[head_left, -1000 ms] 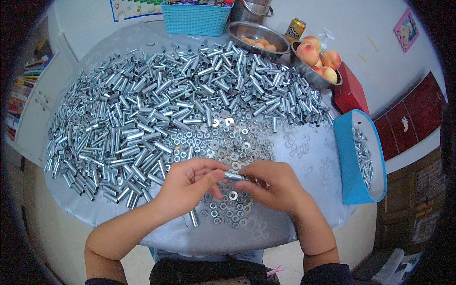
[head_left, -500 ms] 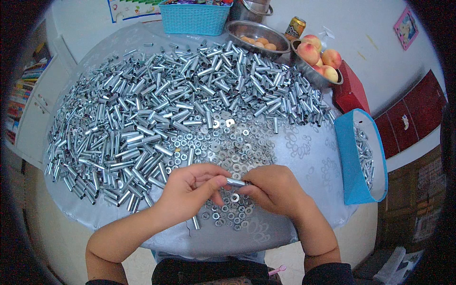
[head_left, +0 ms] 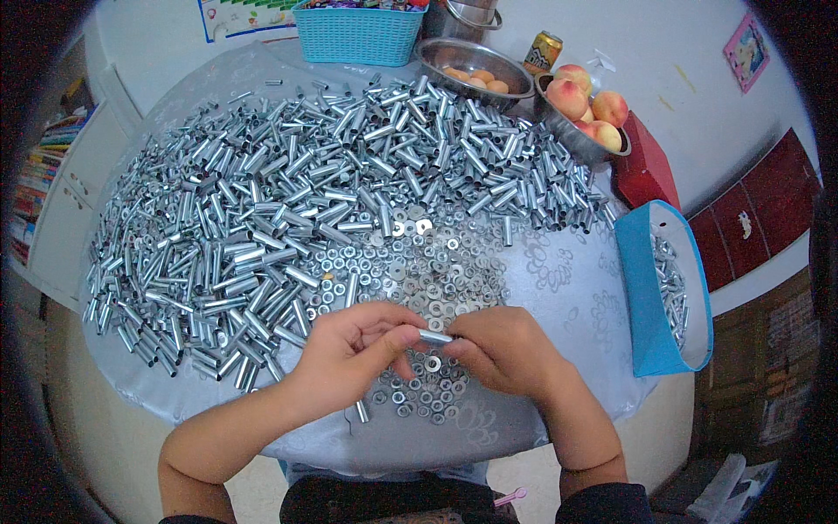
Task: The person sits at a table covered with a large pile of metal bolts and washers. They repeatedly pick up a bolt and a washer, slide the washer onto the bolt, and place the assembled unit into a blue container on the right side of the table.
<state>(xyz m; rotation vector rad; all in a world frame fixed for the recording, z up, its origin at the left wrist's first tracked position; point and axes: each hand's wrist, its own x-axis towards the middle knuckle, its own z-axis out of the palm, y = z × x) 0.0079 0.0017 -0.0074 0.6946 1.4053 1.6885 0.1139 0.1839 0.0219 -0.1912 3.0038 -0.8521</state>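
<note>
Between my hands lies a short shiny metal tube [head_left: 434,336], roughly level above the table. My left hand [head_left: 353,354] pinches its left end between thumb and fingers. The fingers of my right hand [head_left: 502,354] close round its right end, and what else they may hold there is hidden. Below and beyond my hands spread loose washers [head_left: 454,284] and nuts [head_left: 436,389]. A big heap of metal tubes [head_left: 288,183] covers the left and far parts of the table. One more tube [head_left: 360,410] lies beside my left wrist, partly covered by it.
A blue bin [head_left: 646,297] holding metal pieces stands at the right edge of the cloth-covered table [head_left: 567,349]. At the back are a turquoise basket [head_left: 353,37], a bowl of eggs [head_left: 436,61], a can [head_left: 543,52], a bowl of peaches [head_left: 567,135] and a red box [head_left: 644,162].
Both hands stay almost in place on the tube, which has shifted very slightly. The heap and the bin look the same.
</note>
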